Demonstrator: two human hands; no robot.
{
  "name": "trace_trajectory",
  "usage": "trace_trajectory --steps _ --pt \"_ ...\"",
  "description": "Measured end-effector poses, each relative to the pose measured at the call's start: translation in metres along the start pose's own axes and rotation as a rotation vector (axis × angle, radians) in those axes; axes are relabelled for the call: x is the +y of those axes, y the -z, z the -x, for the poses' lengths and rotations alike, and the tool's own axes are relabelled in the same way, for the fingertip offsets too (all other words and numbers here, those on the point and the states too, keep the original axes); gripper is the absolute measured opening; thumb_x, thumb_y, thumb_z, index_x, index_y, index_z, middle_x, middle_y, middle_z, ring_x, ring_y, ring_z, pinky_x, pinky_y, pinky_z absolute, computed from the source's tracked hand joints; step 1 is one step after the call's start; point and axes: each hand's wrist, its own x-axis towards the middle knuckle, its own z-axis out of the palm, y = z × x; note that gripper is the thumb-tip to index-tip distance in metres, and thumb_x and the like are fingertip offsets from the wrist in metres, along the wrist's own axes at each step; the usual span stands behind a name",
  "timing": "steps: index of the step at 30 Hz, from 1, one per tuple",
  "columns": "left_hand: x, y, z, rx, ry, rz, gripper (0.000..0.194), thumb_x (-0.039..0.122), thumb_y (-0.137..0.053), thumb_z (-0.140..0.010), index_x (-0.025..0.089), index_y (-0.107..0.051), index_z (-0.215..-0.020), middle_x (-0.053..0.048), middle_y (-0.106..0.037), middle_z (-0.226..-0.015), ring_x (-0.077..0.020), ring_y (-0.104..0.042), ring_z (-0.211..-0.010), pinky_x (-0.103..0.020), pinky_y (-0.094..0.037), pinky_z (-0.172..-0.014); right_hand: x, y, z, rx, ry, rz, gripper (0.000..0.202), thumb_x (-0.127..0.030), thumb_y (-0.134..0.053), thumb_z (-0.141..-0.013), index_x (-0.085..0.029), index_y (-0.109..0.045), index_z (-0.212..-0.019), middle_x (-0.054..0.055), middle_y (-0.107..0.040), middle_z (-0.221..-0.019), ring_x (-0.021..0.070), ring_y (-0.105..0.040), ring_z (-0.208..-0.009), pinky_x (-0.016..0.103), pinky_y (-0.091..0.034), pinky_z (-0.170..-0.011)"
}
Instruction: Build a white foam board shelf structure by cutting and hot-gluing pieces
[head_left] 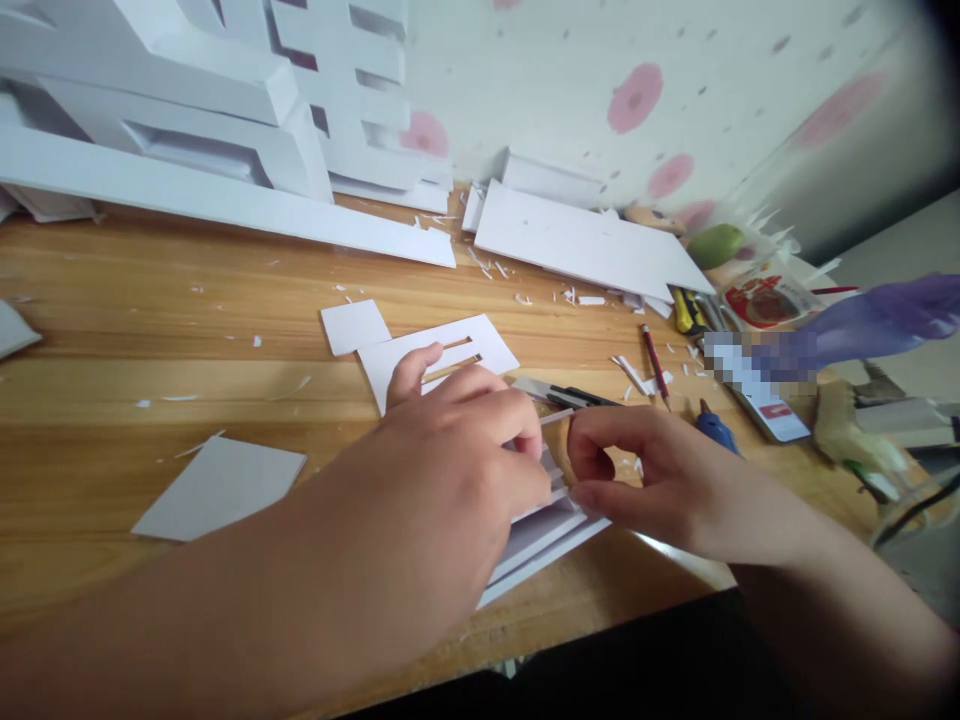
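Note:
A small white foam board model (551, 540) with layered, ridged strips lies near the table's front edge, partly covered by my hands. My left hand (465, 460) reaches over it from the left, its thumb and index finger bent together on the strips and its little finger out over a slotted white board (486, 345). At the model's right end, my right hand (660, 480) is curled, with thumb and index fingertips pinching its edge. The exact contact of my left fingertips is hidden. Just beyond the hands lies a utility knife (570, 394), partly covered.
Loose white board pieces (225, 488) and paper scraps lie on the wooden table (247, 390). A large white model (217, 110) stands back left. To the right are a pencil (655, 365), a phone (776, 415), a blue-tipped tool (716, 428) and a yellow cutter (686, 312).

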Motion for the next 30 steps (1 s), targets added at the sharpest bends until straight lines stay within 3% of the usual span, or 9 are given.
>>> trace_trajectory --steps 6,11,15,20,25,30 --pt "0.000 0.001 -0.001 -0.016 0.011 -0.006 0.033 0.013 -0.043 -0.087 0.025 -0.069 -0.070 -0.001 -0.060 -0.085 -0.0215 -0.048 -0.086 -0.051 -0.027 -0.095 0.001 0.001 0.000 -0.024 -0.023 -0.048 0.021 -0.020 -0.057 -0.078 -0.020 -0.043 -0.062 -0.005 -0.043 -0.063 0.0107 -0.041 -0.062 0.025 -0.033 -0.058" --pt "-0.001 0.001 -0.001 -0.044 0.026 0.010 0.032 0.011 -0.044 -0.084 0.026 -0.069 -0.071 0.001 -0.063 -0.090 -0.0206 -0.049 -0.089 -0.054 -0.019 -0.103 0.003 0.002 -0.001 -0.039 -0.033 -0.151 0.021 -0.023 -0.059 -0.078 -0.020 -0.048 -0.062 -0.004 -0.044 -0.062 0.0119 -0.042 -0.063 0.027 -0.032 -0.058" --pt "-0.002 0.001 -0.002 -0.037 0.012 0.013 0.033 0.011 -0.045 -0.085 0.027 -0.070 -0.070 0.001 -0.064 -0.091 -0.0207 -0.050 -0.091 -0.052 -0.022 -0.099 0.004 0.005 0.001 -0.022 -0.028 -0.228 0.022 -0.024 -0.060 -0.079 -0.020 -0.049 -0.061 -0.004 -0.043 -0.060 0.0118 -0.039 -0.060 0.027 -0.030 -0.056" --pt "-0.001 0.001 -0.001 -0.033 -0.007 0.009 0.031 0.010 -0.046 -0.082 0.026 -0.070 -0.071 0.001 -0.063 -0.092 -0.0208 -0.051 -0.091 -0.051 -0.022 -0.099 0.004 0.010 0.010 0.047 0.114 -0.197 0.015 -0.021 -0.059 -0.084 -0.020 -0.054 -0.070 -0.003 -0.051 -0.068 0.0120 -0.047 -0.067 0.026 -0.037 -0.062" --pt "0.000 0.003 0.002 -0.046 -0.033 -0.023 0.032 0.006 -0.047 -0.081 0.028 -0.070 -0.082 0.002 -0.061 -0.096 -0.0192 -0.052 -0.091 -0.049 -0.023 -0.100 0.010 0.010 0.018 0.132 0.250 -0.116 0.007 -0.013 -0.064 -0.080 -0.019 -0.061 -0.080 -0.001 -0.061 -0.079 0.0115 -0.055 -0.076 0.024 -0.044 -0.071" --pt "0.001 0.003 0.002 -0.064 -0.044 -0.024 0.031 0.009 -0.048 -0.085 0.032 -0.067 -0.094 0.004 -0.060 -0.101 -0.0170 -0.052 -0.095 -0.046 -0.022 -0.100 0.013 0.001 0.020 0.180 0.332 0.008 0.022 -0.008 -0.069 -0.076 -0.019 -0.062 -0.093 -0.001 -0.065 -0.094 0.0117 -0.059 -0.086 0.023 -0.046 -0.079"
